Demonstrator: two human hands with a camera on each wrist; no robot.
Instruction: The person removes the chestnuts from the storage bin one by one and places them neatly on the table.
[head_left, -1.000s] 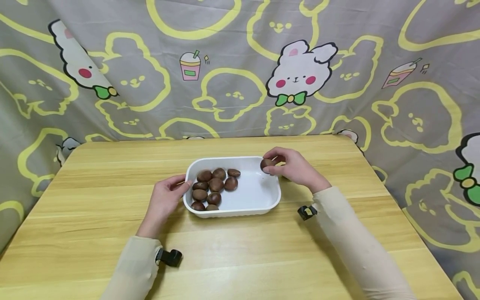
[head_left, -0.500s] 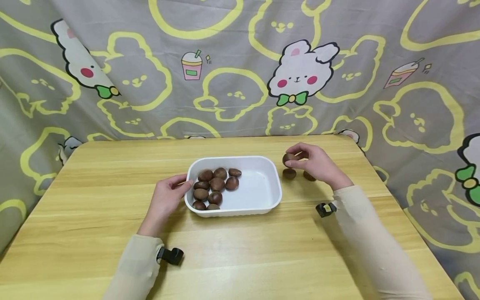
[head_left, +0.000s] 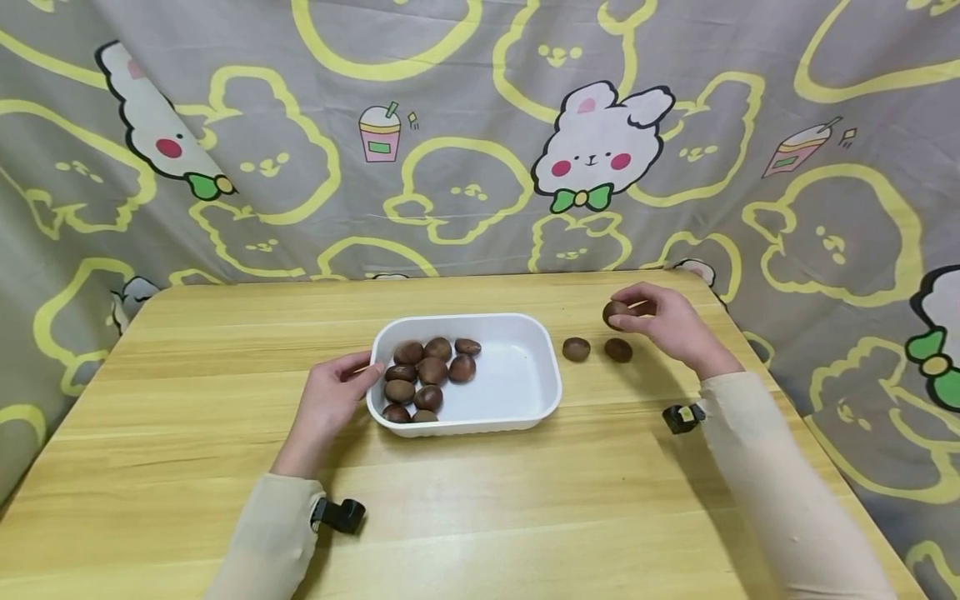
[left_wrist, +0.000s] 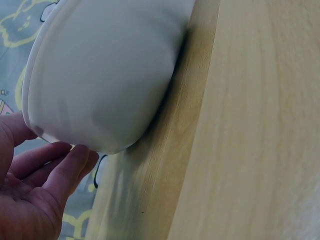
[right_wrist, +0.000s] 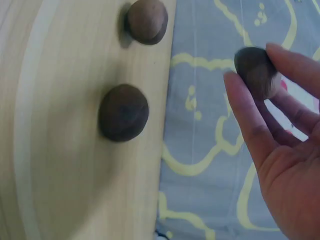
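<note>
A white rectangular tray (head_left: 517,422) stands mid-table with several brown chestnuts (head_left: 432,371) gathered in its left half. My left hand (head_left: 333,398) pinches the tray's left rim, thumb over the edge and fingers against the outer wall, as the left wrist view shows. Right of the tray, my right hand (head_left: 670,323) holds one chestnut (right_wrist: 257,73) between thumb and fingertips, raised above the tabletop. Just below it on the table lies a chestnut (head_left: 618,350), and a second loose chestnut (head_left: 576,348) sits closer to the tray's right wall.
The light wooden table (head_left: 480,517) extends to a patterned grey curtain (head_left: 465,217) along its back edge and both sides. A small black camera (head_left: 341,515) is strapped at the left wrist, another black camera (head_left: 682,418) at the right.
My right hand has carried the chestnut from over the tray's right rim out to the right, past two chestnuts on the table that it was covering. The left hand and tray stay put.
</note>
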